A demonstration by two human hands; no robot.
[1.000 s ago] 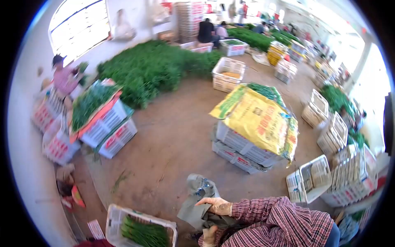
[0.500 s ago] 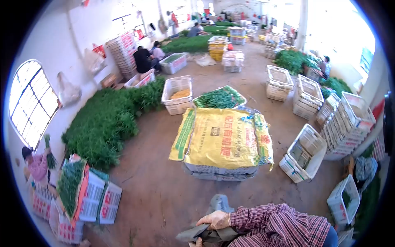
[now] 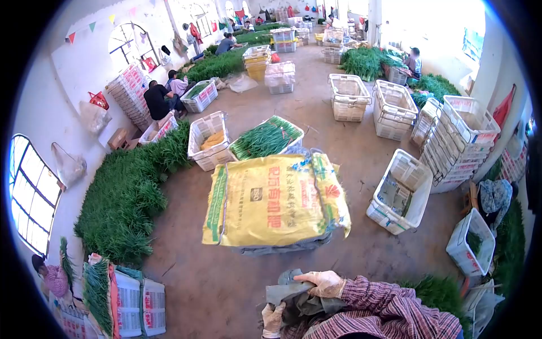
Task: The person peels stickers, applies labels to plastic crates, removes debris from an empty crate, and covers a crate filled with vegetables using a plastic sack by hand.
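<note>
Near the bottom of the head view, a crumpled dark grey-green cloth [image 3: 285,292] is held between my two hands. My right hand [image 3: 324,283] wears a pale glove and closes on its upper edge. Lower and to the left, my left hand [image 3: 272,317], also pale-gloved, has its fingers closed on the cloth's left side. A checked sleeve [image 3: 375,296] covers my right arm. Ahead of the hands, apart from them, a yellow printed sack [image 3: 265,203] lies over a grey crate whose lower part is mostly hidden.
Behind the sack stands a crate of green stalks [image 3: 268,138]. A white crate [image 3: 401,192] sits to the right, near stacked crates [image 3: 460,141]. A long pile of greens [image 3: 121,198] lines the left. Several people sit farther off; one person [image 3: 55,277] holds stalks at lower left.
The view has swung right, so the sack and crates appear farther left. Both hands are raised slightly with the cloth, and the left hand shows more fully.
</note>
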